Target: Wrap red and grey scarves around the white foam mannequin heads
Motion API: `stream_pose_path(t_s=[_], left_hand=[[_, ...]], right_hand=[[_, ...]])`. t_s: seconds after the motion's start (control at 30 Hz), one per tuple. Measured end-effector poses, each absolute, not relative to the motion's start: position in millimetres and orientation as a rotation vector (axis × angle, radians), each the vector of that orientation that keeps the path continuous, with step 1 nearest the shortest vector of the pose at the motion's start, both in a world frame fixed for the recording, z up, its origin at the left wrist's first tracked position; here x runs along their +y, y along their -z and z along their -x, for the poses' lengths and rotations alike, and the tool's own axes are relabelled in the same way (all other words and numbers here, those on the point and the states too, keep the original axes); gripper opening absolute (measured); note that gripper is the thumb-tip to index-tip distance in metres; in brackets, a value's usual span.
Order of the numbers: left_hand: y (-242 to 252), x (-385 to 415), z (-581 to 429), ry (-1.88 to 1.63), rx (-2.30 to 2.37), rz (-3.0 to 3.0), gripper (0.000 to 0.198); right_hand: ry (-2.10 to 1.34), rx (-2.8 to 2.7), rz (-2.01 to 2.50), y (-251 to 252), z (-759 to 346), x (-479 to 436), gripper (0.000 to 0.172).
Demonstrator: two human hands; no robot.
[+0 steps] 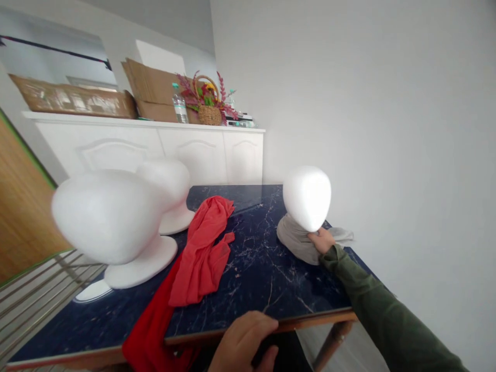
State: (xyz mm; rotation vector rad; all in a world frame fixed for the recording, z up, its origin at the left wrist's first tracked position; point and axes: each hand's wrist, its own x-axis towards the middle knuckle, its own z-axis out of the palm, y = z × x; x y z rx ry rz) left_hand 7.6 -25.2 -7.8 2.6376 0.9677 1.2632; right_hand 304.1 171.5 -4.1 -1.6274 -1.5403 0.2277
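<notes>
My right hand (322, 241), in a dark green sleeve, reaches across the dark blue marble table (267, 274) and grips the grey cloth (296, 238) gathered round the neck of a white foam mannequin head (307, 197). My left hand (244, 343) rests on the table's near wooden edge with its fingers curled over it. A red scarf (201, 253) lies across the middle of the table and hangs over the front edge, just left of my left hand.
Two more bare white foam heads (112, 217) (170, 186) stand at the table's left. A white cabinet (155, 147) behind carries cardboard boxes, a water bottle (180, 106) and a flower basket (209, 106). A plain white wall is at the right.
</notes>
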Motion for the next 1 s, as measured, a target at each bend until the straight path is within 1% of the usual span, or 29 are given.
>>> stream_pose_path(t_s=[0.13,0.23,0.3,0.37,0.47,0.57,0.63,0.73,0.77,0.8,0.87,0.93,1.0], left_hand=[[-19.2,-10.6,-32.7,-1.064,1.039,-2.539,0.036],[-25.0,1.7,-48.7,-1.053,1.035,-2.486,0.035],[-22.0,3.7,-53.3,-1.047,1.011,-2.476,0.036],[-15.1,1.8,-52.9,-1.025,0.976,-2.491,0.041],[-3.6,-1.2,-48.5,-0.984,0.943,-2.532,0.057],[2.7,1.0,-47.3,-0.918,0.936,-2.561,0.064],[3.9,4.2,-50.2,-0.881,0.966,-2.548,0.058],[4.2,7.8,-56.3,-0.916,1.053,-2.461,0.028],[4.5,8.5,-57.8,-0.950,1.083,-2.426,0.021],[4.9,9.0,-58.6,-0.984,1.110,-2.392,0.018],[6.5,9.6,-58.5,-1.055,1.175,-2.320,0.019],[8.6,9.9,-57.0,-1.129,1.236,-2.227,0.023],[10.8,9.7,-55.4,-1.198,1.245,-2.109,0.028]], right_hand=[[-0.414,-1.625,1.592,-0.3,-271.1,103.8,0.033],[-0.688,-1.612,1.419,-2.2,-243.9,58.1,0.037],[-0.867,-1.511,1.278,1.0,-229.3,34.4,0.037],[-1.079,-1.306,1.161,8.6,-219.8,15.6,0.034],[-1.417,-0.854,1.027,22.6,-212.9,-7.3,0.033],[-1.599,-0.502,0.924,30.9,-206.9,-24.2,0.036],[-1.681,-0.397,0.870,31.0,-201.4,-29.8,0.036],[-1.783,-0.391,0.838,25.5,-194.4,-28.2,0.035],[-1.809,-0.414,0.861,23.5,-193.3,-25.6,0.036],[-1.829,-0.441,0.909,21.9,-192.9,-22.5,0.038],[-1.834,-0.532,1.072,21.2,-193.4,-15.1,0.045],[-1.748,-0.664,1.267,24.2,-194.1,-6.7,0.049],[-1.615,-0.779,1.399,29.4,-193.3,2.3,0.048]])
